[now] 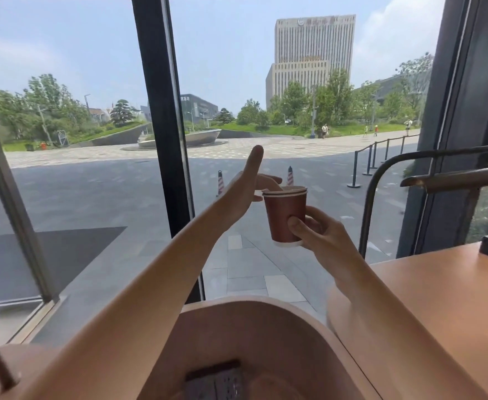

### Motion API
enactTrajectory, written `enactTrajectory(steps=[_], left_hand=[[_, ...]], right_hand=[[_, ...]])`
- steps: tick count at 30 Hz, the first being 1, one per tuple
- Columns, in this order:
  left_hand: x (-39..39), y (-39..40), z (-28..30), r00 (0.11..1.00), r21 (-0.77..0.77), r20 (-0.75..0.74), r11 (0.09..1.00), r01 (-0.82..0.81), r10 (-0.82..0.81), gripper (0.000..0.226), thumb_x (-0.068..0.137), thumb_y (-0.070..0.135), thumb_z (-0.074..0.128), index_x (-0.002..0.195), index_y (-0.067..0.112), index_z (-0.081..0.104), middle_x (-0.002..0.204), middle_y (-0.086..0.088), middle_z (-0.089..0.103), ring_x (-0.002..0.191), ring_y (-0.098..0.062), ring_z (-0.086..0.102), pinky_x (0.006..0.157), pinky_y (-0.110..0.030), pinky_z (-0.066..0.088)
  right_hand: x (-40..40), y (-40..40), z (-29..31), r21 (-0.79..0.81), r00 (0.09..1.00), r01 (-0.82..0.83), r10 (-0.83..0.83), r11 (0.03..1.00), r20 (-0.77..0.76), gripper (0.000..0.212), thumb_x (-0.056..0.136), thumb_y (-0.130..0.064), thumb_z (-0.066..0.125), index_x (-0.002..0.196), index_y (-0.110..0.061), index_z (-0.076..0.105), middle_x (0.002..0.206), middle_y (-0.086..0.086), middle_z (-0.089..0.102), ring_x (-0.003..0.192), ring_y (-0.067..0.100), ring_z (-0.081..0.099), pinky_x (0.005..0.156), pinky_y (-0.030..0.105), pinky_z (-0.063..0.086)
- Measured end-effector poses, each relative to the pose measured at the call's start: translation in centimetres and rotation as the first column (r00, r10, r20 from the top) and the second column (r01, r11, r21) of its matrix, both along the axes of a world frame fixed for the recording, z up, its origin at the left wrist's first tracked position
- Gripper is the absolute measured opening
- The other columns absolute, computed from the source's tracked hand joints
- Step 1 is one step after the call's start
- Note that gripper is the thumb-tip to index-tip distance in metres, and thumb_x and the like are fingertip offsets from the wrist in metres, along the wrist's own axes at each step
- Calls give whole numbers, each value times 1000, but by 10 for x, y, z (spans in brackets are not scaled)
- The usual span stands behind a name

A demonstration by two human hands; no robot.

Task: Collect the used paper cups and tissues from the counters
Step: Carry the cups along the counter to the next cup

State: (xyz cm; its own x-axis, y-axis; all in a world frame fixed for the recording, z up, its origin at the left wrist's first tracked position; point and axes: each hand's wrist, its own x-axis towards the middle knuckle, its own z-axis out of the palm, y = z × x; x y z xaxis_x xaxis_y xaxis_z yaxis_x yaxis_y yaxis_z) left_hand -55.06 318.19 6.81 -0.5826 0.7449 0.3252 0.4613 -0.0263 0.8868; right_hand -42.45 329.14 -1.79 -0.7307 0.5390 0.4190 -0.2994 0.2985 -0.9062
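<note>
The right hand [320, 235] holds a stack of dark red paper cups [286, 215] upright in the air, in front of the window glass and above the near edge of the wooden counter [439, 298]; its thumb lies across the front of the outer cup low on the wall and the other fingers curl round the far side. At least two rims show at the top of the stack, one nested inside another. The left hand [248, 186] reaches in from the left at rim height, its thumb pointing straight up and its fingers stretched over the mouth of the top cup, the fingertips dipping at the rim; whether they pinch anything there cannot be told. A power socket [216, 382] sits in the rounded recess of the counter below. Outside the window lie a paved plaza [92, 192], trees and a tall building [312, 56].
</note>
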Motion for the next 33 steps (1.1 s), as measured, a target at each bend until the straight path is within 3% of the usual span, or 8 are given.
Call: enactTrajectory(steps=[2,6,11,17,21,24,27,33], left_hand=[[-3,-5,-12,1000,-13,29,1000,4,-4,90,107,54,6,97,-3,75,133,-14,67,106,-9,61,85,-25,43],[-13,-15,-44,996,-57,79,998,36,-31,89,107,51,3,115,-6,72,137,-13,65,120,-20,59,95,-34,44],[-21,-25,-89,969,104,224,991,82,-104,72,110,47,10,126,7,67,134,-11,68,123,-28,64,107,-48,49],[-10,-12,-144,824,235,499,957,169,-268,64,106,56,17,144,19,53,135,-10,66,118,-26,68,103,-48,51],[18,10,-165,758,231,555,939,255,-343,66,106,58,16,145,20,53,140,-9,64,125,-26,64,111,-53,45],[47,28,-165,717,226,569,915,334,-402,67,106,59,15,144,21,54,142,-7,62,128,-25,62,114,-55,42],[77,45,-155,677,234,568,880,412,-468,68,105,60,15,144,21,54,142,-7,63,127,-25,62,114,-55,42],[156,72,-129,594,269,515,774,573,-618,68,104,63,18,145,23,54,143,-4,62,129,-24,61,115,-54,41]], right_hand=[[-2,-6,-11,-39,1000,-13,14,999,15,27,92,-23,71,119,-28,68,107,2,79,96,15,76,92,31,56],[-3,-19,-36,-67,996,8,-2,998,88,27,93,-23,71,119,-29,68,106,0,79,92,8,76,90,25,55],[4,-32,-64,-99,992,81,-70,992,107,28,94,-15,69,122,-18,67,101,2,78,82,-2,73,72,10,51],[32,-38,-98,-144,963,254,-237,956,130,21,91,-17,69,109,-27,69,98,-7,79,90,5,73,77,15,53],[66,-40,-110,-192,940,336,-314,922,136,21,87,-26,70,107,-31,70,93,-17,79,88,-1,74,77,14,56],[99,-43,-109,-238,898,438,-411,867,154,29,70,-48,74,98,-44,76,102,-19,78,100,3,74,97,30,57],[135,-44,-102,-247,852,523,-499,816,155,27,69,-57,76,97,-57,74,108,-20,77,110,7,71,110,42,48],[217,-55,-85,-280,748,652,-657,704,91,47,73,-56,82,115,-39,72,118,-9,76,119,16,67,114,48,44]])
